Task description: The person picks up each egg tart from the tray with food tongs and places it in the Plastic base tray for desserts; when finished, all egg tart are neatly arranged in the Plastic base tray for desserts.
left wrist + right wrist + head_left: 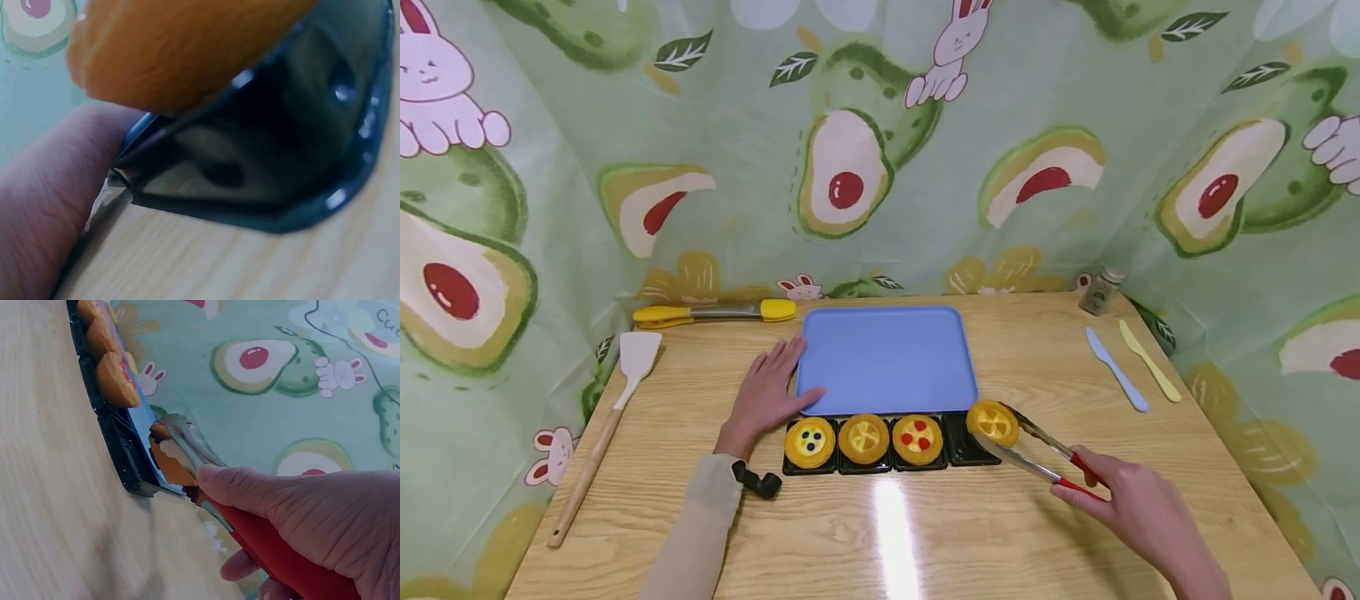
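My right hand (1131, 500) grips red-handled metal tongs (1037, 465), whose tips pinch an egg tart (994, 422) with a pale wedge pattern on top. That tart hangs over the right end of a row of black square trays (967, 446), and the bay beneath it holds nothing. In the right wrist view the tart (167, 459) is seen edge-on between the tong tips. My left hand (771, 392) lies with fingers spread along the left edge of the blue tray (887, 358), thumb on its near corner. In the left wrist view the thumb (56, 187) shows beside a black tray bay.
Three more tarts sit in the row: one with blue dots (810, 442), one with wedges (863, 439), one with red pieces (917, 440). A spatula (602, 433) and yellow-tipped tongs (715, 312) lie left; two plastic knives (1116, 368) and a small jar (1101, 292) are right.
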Tool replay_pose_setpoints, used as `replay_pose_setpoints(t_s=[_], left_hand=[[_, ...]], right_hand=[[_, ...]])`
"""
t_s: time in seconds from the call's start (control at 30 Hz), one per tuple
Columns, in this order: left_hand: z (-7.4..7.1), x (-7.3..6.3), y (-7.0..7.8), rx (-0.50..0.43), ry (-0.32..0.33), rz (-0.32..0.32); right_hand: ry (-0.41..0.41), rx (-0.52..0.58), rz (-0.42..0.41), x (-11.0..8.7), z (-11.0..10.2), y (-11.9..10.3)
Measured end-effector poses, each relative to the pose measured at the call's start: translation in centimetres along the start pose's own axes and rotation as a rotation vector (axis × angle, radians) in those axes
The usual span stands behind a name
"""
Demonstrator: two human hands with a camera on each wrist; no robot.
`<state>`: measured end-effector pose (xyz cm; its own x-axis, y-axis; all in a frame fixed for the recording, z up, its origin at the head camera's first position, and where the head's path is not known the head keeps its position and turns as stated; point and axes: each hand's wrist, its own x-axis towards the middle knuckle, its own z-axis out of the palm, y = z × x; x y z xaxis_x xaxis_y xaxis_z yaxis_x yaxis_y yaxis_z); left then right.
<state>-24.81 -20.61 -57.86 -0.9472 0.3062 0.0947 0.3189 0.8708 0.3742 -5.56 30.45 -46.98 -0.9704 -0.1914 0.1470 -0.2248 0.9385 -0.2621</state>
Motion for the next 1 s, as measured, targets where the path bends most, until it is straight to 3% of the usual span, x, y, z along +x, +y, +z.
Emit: replay_pose_setpoints(t_s=[0.43, 1.0], left_hand=[[-0.1, -0.1, 0.1, -0.013, 0.009, -0.002], [-0.3, -0.1, 0.3, -0.007, -0.006, -0.009]], right_hand=[[-0.069, 0.022, 0.042, -0.1, 1.9, -0.8], [-0.081, 0.064, 0.105, 0.0, 2.3, -1.0]])
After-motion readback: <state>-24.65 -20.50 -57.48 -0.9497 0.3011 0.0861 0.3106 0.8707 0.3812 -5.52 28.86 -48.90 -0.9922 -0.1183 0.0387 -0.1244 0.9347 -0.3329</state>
